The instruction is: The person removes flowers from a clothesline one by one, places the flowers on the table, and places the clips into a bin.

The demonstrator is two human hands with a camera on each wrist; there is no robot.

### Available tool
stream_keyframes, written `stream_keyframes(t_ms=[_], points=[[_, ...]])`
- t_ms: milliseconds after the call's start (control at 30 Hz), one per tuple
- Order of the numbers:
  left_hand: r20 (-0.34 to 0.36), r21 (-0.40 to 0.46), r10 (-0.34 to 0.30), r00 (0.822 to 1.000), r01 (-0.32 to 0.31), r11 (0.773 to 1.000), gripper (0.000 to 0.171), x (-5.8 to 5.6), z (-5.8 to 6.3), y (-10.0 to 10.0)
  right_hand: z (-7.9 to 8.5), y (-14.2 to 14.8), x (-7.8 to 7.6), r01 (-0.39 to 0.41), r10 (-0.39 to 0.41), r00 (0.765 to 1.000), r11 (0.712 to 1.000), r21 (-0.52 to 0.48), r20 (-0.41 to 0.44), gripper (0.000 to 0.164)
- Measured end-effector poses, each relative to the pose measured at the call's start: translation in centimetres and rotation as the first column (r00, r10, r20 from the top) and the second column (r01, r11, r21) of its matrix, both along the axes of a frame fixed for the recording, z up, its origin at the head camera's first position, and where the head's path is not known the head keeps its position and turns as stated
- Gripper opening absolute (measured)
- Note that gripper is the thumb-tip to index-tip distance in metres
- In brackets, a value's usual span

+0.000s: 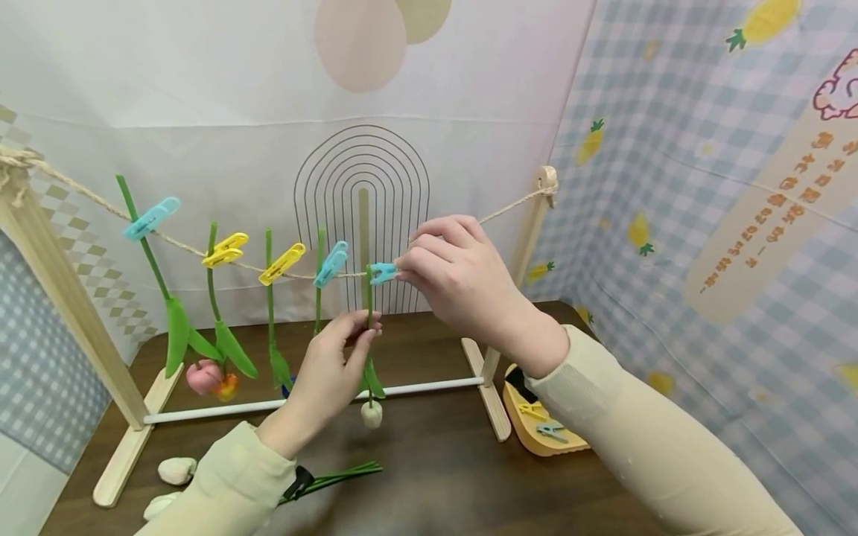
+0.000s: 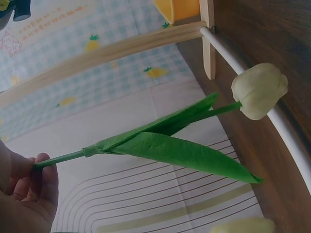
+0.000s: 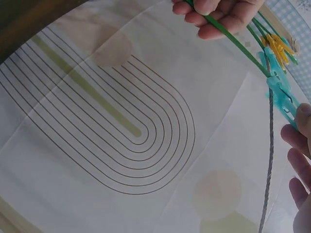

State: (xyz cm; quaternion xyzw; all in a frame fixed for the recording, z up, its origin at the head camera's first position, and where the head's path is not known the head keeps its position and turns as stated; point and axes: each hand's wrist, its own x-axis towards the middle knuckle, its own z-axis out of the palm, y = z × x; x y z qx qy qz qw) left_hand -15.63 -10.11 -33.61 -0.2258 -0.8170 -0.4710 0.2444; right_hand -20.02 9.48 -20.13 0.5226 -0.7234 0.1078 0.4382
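Observation:
A white artificial tulip [image 1: 372,415] hangs bloom down by the rope [image 1: 355,275]. My left hand [image 1: 331,376] pinches its green stem between thumb and fingers; in the left wrist view the leaves [image 2: 160,131] and bloom [image 2: 260,91] extend past the fingers. Between thumb and fingertips, my right hand [image 1: 462,275] holds the tail end of a light blue clothespin [image 1: 383,273]. Its jaws are at the stem's upper end and the rope, as the right wrist view also shows. Whether they grip both is not clear.
More tulips hang to the left from blue and yellow clothespins [image 1: 281,264]. A wooden frame [image 1: 529,238] with a white crossbar [image 1: 436,387] carries the rope. White tulips [image 1: 177,470] lie at front left. A yellow tray [image 1: 543,439] at right contains clothespins.

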Motion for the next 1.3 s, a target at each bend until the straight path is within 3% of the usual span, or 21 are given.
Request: stream_keyframes(t_ms=[267, 700, 1033, 1300], points=[[0.039, 0.01, -0.007, 0.999, 0.006, 1.0, 0.021, 0.4, -0.2, 0.1, 0.0, 0.6, -0.1, -0.038, 0.04, 0.998, 0.998, -0.043, 0.05, 0.007], [0.029, 0.003, -0.026, 0.999, 0.026, 1.0, 0.02, 0.4, -1.0, 0.2, 0.1, 1.4, -0.1, -0.014, 0.021, 0.997, 0.996, -0.093, 0.069, 0.007], [0.056, -0.011, -0.017, 0.998, 0.018, 1.0, 0.021, 0.6, -0.9, -0.1, -1.3, 2.4, -0.2, 0.004, 0.0, 0.992, 1.0, -0.027, 0.126, 0.008], [0.044, -0.016, -0.021, 0.999, 0.022, 1.0, 0.023, 0.6, -1.0, -0.6, -3.3, 4.3, -0.3, 0.026, -0.043, 0.97, 0.997, 0.075, 0.239, 0.015]])
